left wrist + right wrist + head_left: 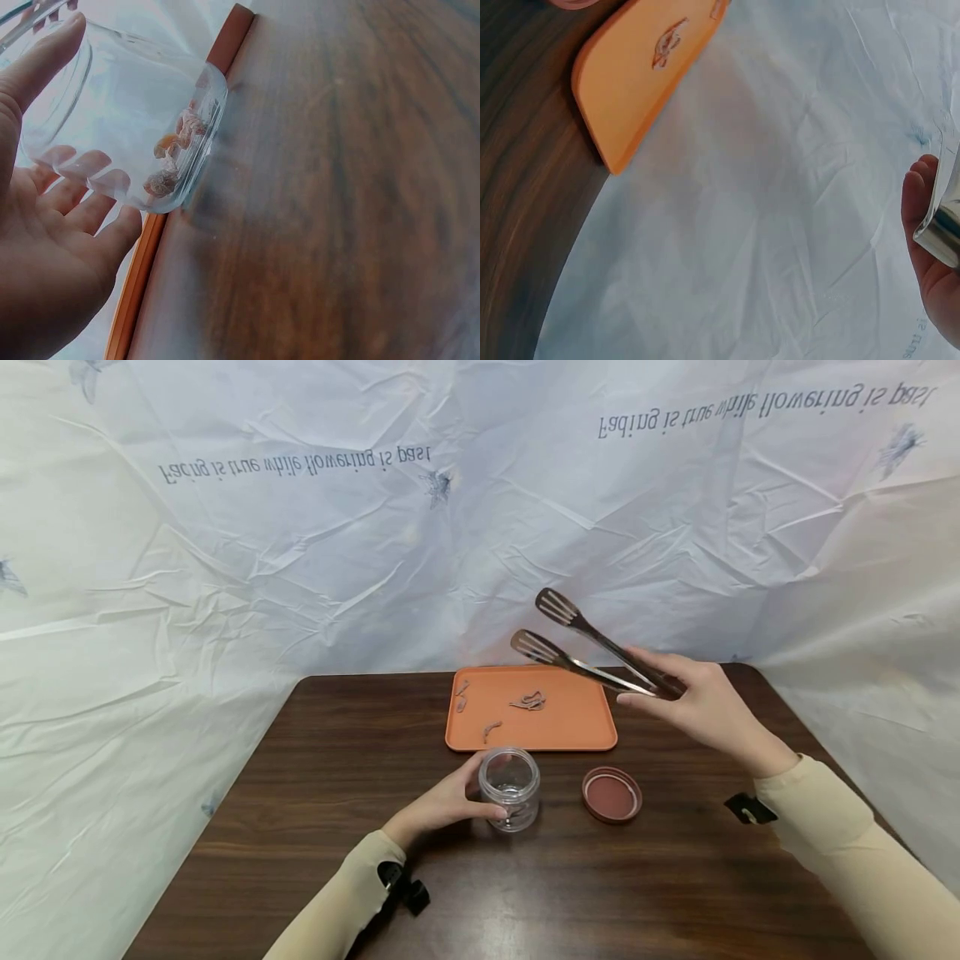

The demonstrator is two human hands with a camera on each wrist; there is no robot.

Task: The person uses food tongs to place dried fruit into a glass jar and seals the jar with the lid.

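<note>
My left hand (442,802) holds a clear jar (523,802) round its side, thumb in front and fingers behind. The jar stands mouth up on the dark wooden table. In the left wrist view, several small wrinkled brownish pieces (165,182) lie at its bottom. My right hand (708,706) grips metal tongs (594,632) by the handle end, raised above the table's right side. Their two slotted heads stand apart with nothing between them. Just beyond the jar, an orange tray (577,718) bears a tangled brownish piece (534,701) and several smaller bits (491,729).
A reddish-brown lid (612,797) lies inner side up on the table (337,735), right of the jar. Crumpled white sheeting (360,568) with printed words hangs behind the table and along both sides.
</note>
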